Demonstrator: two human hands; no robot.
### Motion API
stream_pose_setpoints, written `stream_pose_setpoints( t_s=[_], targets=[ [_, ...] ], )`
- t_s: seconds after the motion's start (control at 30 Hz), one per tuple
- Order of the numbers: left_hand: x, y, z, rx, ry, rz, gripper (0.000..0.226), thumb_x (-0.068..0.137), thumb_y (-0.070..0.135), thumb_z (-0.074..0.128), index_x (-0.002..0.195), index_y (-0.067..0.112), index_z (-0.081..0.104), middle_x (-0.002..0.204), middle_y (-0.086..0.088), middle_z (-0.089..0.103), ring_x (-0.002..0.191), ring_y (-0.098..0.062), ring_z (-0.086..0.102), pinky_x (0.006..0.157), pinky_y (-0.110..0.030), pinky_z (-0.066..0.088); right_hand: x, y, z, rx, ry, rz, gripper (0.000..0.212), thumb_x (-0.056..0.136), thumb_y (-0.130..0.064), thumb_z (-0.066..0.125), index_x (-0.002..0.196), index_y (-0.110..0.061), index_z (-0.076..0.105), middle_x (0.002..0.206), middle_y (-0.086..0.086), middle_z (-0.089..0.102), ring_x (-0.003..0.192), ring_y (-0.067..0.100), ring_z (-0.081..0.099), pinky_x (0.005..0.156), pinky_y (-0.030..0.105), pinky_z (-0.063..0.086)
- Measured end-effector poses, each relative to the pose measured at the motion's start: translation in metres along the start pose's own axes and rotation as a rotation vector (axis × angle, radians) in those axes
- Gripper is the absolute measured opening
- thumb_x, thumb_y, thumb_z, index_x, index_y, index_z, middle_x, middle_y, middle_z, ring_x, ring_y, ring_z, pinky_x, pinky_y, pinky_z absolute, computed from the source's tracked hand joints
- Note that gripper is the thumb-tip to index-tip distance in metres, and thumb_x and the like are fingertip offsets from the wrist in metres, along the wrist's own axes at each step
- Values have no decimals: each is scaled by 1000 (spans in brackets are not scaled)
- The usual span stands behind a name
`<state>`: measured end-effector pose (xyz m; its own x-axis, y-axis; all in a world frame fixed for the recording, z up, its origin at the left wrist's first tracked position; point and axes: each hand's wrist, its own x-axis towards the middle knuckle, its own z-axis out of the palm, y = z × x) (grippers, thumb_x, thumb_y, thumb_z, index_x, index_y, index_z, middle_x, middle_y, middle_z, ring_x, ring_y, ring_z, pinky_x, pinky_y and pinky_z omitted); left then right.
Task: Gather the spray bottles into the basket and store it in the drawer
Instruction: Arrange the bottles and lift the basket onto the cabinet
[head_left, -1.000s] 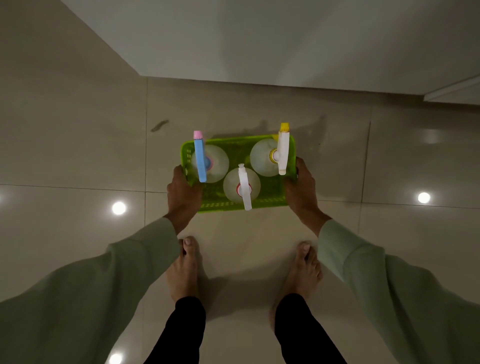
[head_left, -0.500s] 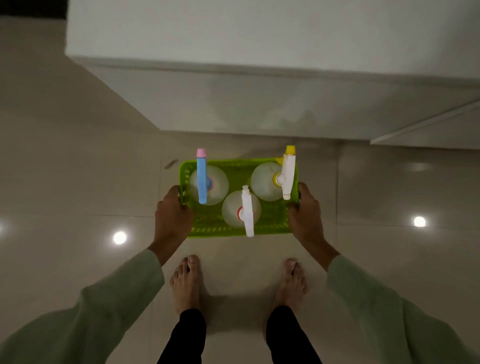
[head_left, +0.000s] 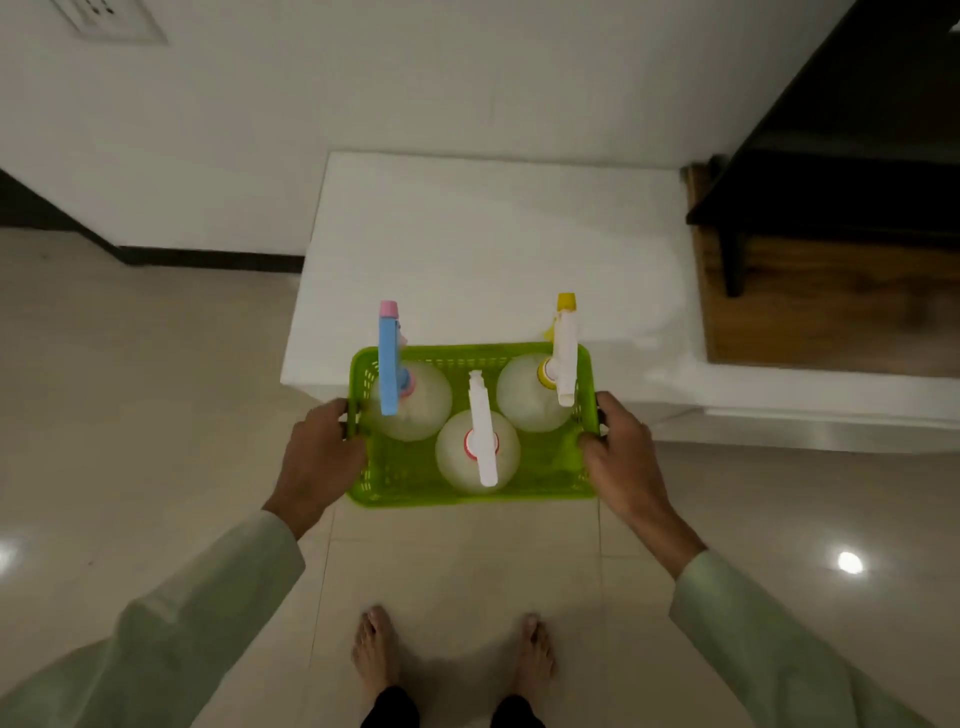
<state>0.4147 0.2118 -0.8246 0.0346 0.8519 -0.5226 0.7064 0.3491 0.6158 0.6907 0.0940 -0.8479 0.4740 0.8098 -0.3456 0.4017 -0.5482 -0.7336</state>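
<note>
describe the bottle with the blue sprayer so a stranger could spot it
Find the green basket held between the left hand and right hand. Three pale bottles stand inside; it is the bottle with the blue sprayer, nearest the left hand, pink-tipped.
</note>
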Motion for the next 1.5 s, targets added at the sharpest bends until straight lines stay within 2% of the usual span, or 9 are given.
stream_pose_setpoints(
  t_s=[0.17,0.33,0.57,0.87,1.07,1.2,1.3,1.4,1.5],
  targets=[
    [34,58,-18,-14,-10,25,37,82,-4,47,112,9,66,91,-21,72,73,-36,66,73,-51,59,46,-35,-25,0,21,15,28,81,2,50,95,-19,60,95,4,70,74,30,59,60,35,43],
    [95,88,-15,-29,-37,-10,44,83,-2,46,124,7,62,104,-23,69,78,-37,68,73,-51,60,106,-47,-20,-3,46,57,27,79,1,49,93,-19,60,93,3,69,88,35,58,69,38,46],
    [165,116,-9,9,-55,-32,44,85,-1,47,126,6,60,111,-21,67,91,-42,70,79,-57,60,173,-56,-5,-23,68,104,26,79,3,47,93,-15,61,84,9,67,80,38,59,58,31,41],
    [202,118,-10,-65,-49,-7,42,87,7,57,129,11,60,108,-17,71,95,-38,70,85,-56,59,205,-60,7,15,111,125,26,84,-7,56,107,-19,64,102,5,70,93,35,65,78,43,56],
    [164,84,-3,-293,14,2,53,90,26,68,140,19,50,123,-8,67,105,-23,68,94,-45,56,161,-45,10,306,132,185,58,90,-39,72,141,-24,49,127,-4,63,103,21,70,89,47,60],
    [107,47,8,-420,148,50,46,92,28,67,135,23,53,125,2,66,106,-15,67,92,-40,56,96,-28,23,404,306,132,41,95,-36,66,132,-22,56,130,-4,63,112,16,65,83,35,59],
    [66,18,26,-458,160,41,38,93,24,65,131,23,57,123,3,67,109,-20,67,90,-40,56,51,-9,43,458,408,153,23,98,-30,64,118,-20,62,117,-4,67,104,15,65,82,41,60],
    [39,-8,56,-549,80,-79,32,94,15,64,126,19,62,119,-3,68,109,-27,67,88,-40,56,20,18,69,464,355,217,7,100,-17,62,106,-16,64,101,1,68,95,24,66,82,53,58],
    [34,-33,89,-660,-5,-288,30,94,14,62,124,16,61,121,-10,68,109,-29,67,87,-39,56,6,46,97,511,223,319,8,99,-13,60,105,-14,65,102,6,69,99,35,68,75,44,58]
  ],
)
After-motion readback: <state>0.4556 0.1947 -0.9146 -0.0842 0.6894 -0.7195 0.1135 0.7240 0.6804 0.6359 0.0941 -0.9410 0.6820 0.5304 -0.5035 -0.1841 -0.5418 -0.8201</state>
